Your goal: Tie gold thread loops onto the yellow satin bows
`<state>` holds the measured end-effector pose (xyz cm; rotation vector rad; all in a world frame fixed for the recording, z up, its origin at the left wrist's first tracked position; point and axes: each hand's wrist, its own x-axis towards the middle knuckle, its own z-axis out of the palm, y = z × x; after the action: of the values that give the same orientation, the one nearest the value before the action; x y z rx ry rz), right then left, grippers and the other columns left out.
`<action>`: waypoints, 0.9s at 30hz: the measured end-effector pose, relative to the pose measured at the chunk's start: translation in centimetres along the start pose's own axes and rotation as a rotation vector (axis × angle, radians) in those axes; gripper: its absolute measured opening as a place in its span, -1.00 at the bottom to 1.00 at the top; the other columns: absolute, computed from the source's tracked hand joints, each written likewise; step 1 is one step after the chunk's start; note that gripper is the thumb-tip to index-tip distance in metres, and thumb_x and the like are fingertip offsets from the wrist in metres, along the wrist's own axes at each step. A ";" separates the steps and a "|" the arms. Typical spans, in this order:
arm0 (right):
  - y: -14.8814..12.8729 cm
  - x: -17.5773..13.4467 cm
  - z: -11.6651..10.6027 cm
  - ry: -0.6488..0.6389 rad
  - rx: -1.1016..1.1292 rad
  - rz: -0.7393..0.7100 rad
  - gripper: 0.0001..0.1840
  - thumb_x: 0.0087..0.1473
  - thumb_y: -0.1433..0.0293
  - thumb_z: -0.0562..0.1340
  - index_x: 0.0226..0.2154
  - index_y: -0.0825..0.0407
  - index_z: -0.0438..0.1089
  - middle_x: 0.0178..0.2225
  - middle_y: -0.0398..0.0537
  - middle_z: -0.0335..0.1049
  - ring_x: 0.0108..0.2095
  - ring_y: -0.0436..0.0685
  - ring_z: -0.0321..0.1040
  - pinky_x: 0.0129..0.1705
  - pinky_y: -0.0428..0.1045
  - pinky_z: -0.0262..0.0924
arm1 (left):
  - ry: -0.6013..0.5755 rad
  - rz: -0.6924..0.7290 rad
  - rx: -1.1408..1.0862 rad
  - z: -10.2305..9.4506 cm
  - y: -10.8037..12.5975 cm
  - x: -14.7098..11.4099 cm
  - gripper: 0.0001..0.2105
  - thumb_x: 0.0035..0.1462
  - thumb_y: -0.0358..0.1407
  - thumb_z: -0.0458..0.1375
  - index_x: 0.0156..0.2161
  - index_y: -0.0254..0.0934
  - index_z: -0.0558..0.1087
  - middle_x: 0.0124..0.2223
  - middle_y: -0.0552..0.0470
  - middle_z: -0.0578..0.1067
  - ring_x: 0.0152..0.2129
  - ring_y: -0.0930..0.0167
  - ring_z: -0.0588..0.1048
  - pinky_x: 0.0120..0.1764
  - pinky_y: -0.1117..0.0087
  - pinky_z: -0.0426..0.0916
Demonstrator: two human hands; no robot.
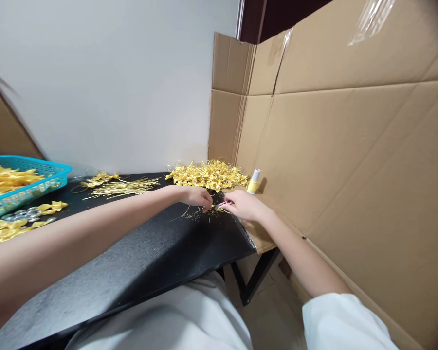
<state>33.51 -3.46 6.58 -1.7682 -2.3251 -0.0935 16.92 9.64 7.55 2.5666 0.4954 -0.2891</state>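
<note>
My left hand (pixel 199 198) is closed, with its fingers curled down above the black table; what it pinches is hidden. Thin gold strands stick out close by it. Opposite, my right hand (pixel 243 205) is wrapped around small pink-handled scissors (pixel 224 204), whose blades point left towards my left fingertips. A bit of yellow shows under the blades. Tiny gold clippings (pixel 199 214) lie scattered on the table beneath both hands. Just behind them is a heap of yellow ribbon bows with gold cord loops (pixel 209 175).
Gold cords (pixel 126 188) lie in a bundle left of the heap. A blue basket (pixel 54 181) of yellow bows stands far left, with more bows (pixel 7 232) before it. A bottle with yellow contents (pixel 253 182) stands beside the cardboard wall (pixel 350 146) on the right.
</note>
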 end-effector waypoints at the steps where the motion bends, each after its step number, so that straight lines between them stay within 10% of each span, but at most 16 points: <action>1: -0.1 0.0 -0.1 -0.003 -0.003 0.001 -0.69 0.21 0.23 0.10 -0.37 0.10 0.42 -0.33 0.04 0.46 -0.33 0.08 0.33 -0.32 -0.07 0.04 | 0.003 -0.001 -0.003 0.0 0.0 0.0 -0.81 -0.07 -0.37 0.02 -0.55 -0.30 0.48 -0.51 0.09 0.44 -0.48 0.44 0.35 -0.35 0.47 0.18; 22: 0.3 -0.1 0.0 -0.006 0.010 0.014 -0.62 0.22 0.18 0.08 -0.41 0.10 0.42 -0.38 0.03 0.46 -0.36 0.06 0.33 -0.34 -0.08 0.03 | 0.028 -0.015 -0.042 0.0 0.7 -0.5 -0.81 -0.09 -0.35 0.05 -0.57 -0.29 0.49 -0.54 0.09 0.42 -0.52 0.44 0.32 -0.40 0.47 0.15; 27: 2.0 -1.9 0.4 -0.004 -0.067 0.233 -0.60 0.26 0.16 -0.02 -0.29 0.08 0.38 -0.28 0.08 0.49 -0.32 0.13 0.41 -0.36 -0.07 0.09 | 0.056 0.005 -0.076 -0.4 0.6 -1.0 -0.80 -0.06 -0.33 0.04 -0.54 -0.29 0.51 -0.50 0.07 0.46 -0.47 0.42 0.36 -0.34 0.47 0.18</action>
<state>35.80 -4.61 5.65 -2.0589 -2.1228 -0.1316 16.30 9.07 8.43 2.5074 0.5112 -0.1939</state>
